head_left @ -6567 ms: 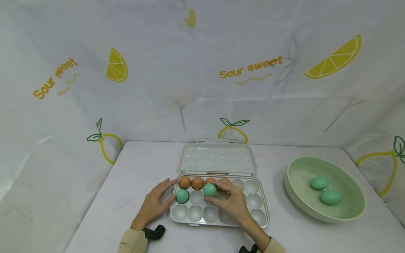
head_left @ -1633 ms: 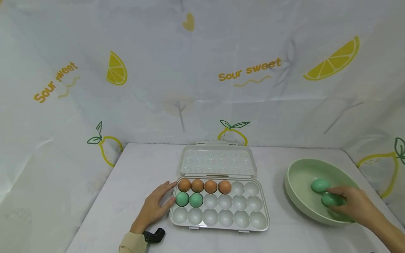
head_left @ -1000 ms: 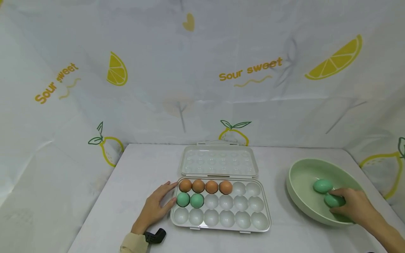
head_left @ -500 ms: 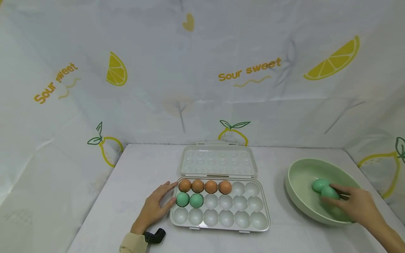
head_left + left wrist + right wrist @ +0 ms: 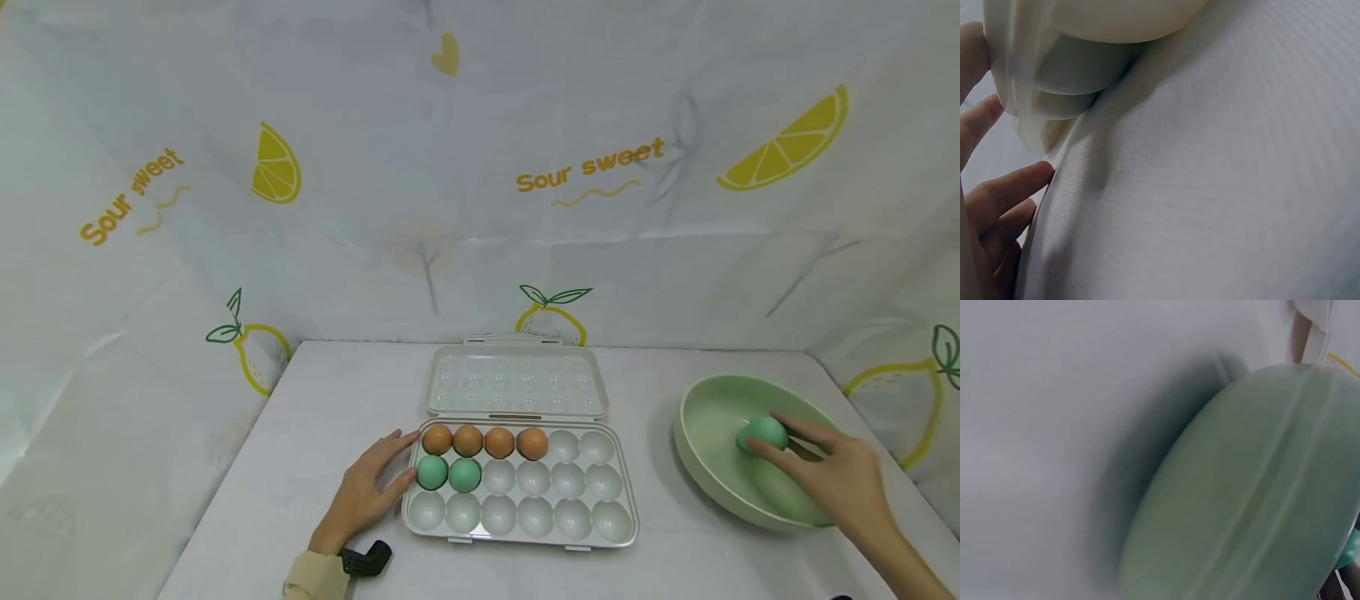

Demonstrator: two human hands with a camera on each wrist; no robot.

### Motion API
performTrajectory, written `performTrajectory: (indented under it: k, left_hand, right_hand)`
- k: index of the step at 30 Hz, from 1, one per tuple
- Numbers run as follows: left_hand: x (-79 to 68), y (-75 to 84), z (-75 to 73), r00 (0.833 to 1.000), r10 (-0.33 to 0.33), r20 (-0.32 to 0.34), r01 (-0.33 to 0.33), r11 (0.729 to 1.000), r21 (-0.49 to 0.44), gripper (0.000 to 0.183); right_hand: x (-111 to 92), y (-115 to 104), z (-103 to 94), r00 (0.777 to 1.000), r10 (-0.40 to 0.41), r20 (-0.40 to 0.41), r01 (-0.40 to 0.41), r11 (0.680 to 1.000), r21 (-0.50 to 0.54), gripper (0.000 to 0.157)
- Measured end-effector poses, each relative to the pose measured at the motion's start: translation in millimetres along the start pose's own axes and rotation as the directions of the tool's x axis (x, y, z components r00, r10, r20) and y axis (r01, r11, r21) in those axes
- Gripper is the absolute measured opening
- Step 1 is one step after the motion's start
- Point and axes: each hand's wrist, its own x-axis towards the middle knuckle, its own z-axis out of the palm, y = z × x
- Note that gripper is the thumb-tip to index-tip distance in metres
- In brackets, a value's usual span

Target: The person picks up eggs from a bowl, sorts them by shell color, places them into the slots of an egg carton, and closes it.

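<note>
My right hand (image 5: 843,467) pinches a green egg (image 5: 770,432) between thumb and fingers, over the light green bowl (image 5: 712,479). Just behind it, a second green egg (image 5: 743,439) in the bowl is mostly hidden. In the right wrist view the bowl's outer wall (image 5: 1229,506) fills much of the frame, and a bit of green egg (image 5: 1350,549) shows at the edge. My left hand (image 5: 367,487) rests at the left side of the egg tray (image 5: 517,540), fingers extended and touching its rim. Several brown eggs (image 5: 499,442) fill part of the back row; two green eggs (image 5: 465,475) sit in the middle row.
The tray's clear lid (image 5: 517,382) lies folded back behind it. All stands on a white-covered table (image 5: 330,392), with a lemon-print cloth (image 5: 375,167) hanging behind. The bowl is to the right of the tray, with a gap between.
The right hand carried one green egg to the tray's middle row, went back to the bowl, took hold of another and lifted it up and leftward. The left hand stayed put.
</note>
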Motion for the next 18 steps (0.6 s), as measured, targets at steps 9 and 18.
performTrajectory:
  k: [9,18]
  left_hand:
    - [-0.6,2.3,-0.3,1.0,-0.006,0.005,0.006,1.0,-0.007,0.052]
    - [0.1,2.7,-1.3,1.0,-0.002,-0.002,0.002,1.0,0.0,0.052]
  right_hand:
    - [-3.2,-27.0,18.4,0.998,-0.047,-0.046,0.053,0.99,0.133,0.049]
    - [-7.8,-54.7,39.7,0.996,-0.09,-0.026,0.093,0.981,0.171,0.05]
